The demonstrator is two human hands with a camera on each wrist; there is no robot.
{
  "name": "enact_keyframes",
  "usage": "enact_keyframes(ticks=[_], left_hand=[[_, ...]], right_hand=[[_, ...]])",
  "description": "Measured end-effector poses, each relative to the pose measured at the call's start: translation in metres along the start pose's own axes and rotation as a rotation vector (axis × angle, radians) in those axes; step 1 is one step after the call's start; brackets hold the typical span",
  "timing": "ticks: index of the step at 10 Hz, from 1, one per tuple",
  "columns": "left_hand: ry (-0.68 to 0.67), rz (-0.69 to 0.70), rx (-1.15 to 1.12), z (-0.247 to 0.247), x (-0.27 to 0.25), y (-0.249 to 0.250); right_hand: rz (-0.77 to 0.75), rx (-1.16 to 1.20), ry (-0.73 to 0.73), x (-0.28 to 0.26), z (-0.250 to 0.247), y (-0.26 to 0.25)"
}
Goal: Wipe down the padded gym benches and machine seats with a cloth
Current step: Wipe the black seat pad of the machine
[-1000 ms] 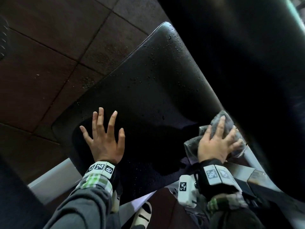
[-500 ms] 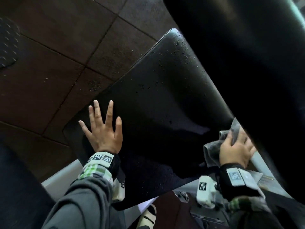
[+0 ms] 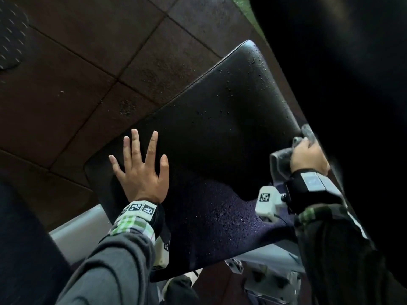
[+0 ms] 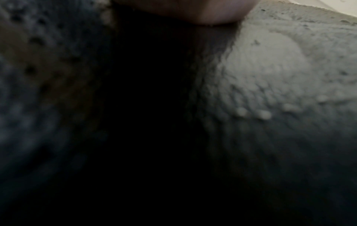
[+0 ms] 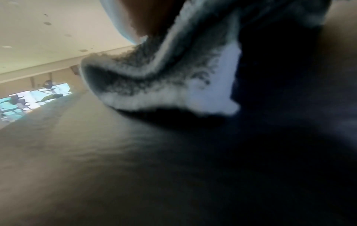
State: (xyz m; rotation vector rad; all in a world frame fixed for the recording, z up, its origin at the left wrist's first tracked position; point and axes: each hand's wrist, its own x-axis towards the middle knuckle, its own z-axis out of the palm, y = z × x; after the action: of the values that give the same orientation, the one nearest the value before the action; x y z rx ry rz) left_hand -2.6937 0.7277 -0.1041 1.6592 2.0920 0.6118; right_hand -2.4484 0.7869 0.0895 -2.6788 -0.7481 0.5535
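Observation:
A black padded seat (image 3: 220, 128) beaded with water drops fills the middle of the head view. My left hand (image 3: 141, 172) lies flat on its near left part, fingers straight and spread. The left wrist view shows only the seat's grainy surface (image 4: 270, 68) close up under the heel of the palm. At the right, my right hand (image 3: 308, 159) grips a bunched grey cloth (image 3: 280, 159) in the crease where the seat meets the black backrest (image 3: 341, 62). The backrest hides its fingertips. In the right wrist view the cloth (image 5: 154, 79) hangs folded from the hand over the seat (image 5: 96, 152).
Brown rubber floor tiles (image 3: 88, 84) lie beyond the seat, with a black studded mat (image 3: 11, 40) at the top left. A grey metal frame (image 3: 74, 234) runs under the seat's near edge, and a bolted bracket (image 3: 275, 280) sits at the lower right.
My right hand went from pressing flat on the cloth to gripping it, and slid right into the crease under the backrest. My left hand stayed flat on the seat.

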Motion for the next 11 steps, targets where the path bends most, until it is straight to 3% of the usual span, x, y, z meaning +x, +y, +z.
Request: enact_keyframes(ticks=[1, 3, 4, 5, 6, 7, 8, 10, 11], left_hand=[[0.003, -0.01, 0.006, 0.0, 0.0, 0.0], [-0.006, -0.017, -0.001, -0.001, 0.001, 0.0], [-0.004, -0.013, -0.005, -0.001, 0.001, 0.0], [0.001, -0.014, -0.012, -0.001, 0.001, 0.0], [0.014, -0.014, -0.007, -0.001, 0.0, 0.001], [0.019, -0.015, -0.002, 0.0, 0.001, 0.001], [0.023, -0.016, 0.0, 0.0, 0.001, 0.001], [0.019, -0.015, -0.006, 0.0, 0.0, 0.001], [0.026, -0.011, -0.002, 0.0, 0.0, 0.001]], right_hand=[[-0.235, -0.147, 0.046, 0.005, 0.022, -0.011], [-0.844, -0.489, 0.054, 0.0, 0.029, 0.062], [-0.785, -0.448, 0.065, -0.002, 0.008, 0.089], [-0.489, -0.285, 0.014, -0.004, -0.004, 0.077], [-0.31, -0.126, -0.029, 0.007, -0.002, 0.043], [-0.297, -0.08, 0.026, 0.019, 0.011, 0.013], [-0.447, -0.141, 0.061, 0.017, 0.027, 0.0], [-0.87, -0.56, 0.059, 0.001, 0.036, 0.059], [-0.787, -0.462, 0.068, -0.003, 0.016, 0.073]])
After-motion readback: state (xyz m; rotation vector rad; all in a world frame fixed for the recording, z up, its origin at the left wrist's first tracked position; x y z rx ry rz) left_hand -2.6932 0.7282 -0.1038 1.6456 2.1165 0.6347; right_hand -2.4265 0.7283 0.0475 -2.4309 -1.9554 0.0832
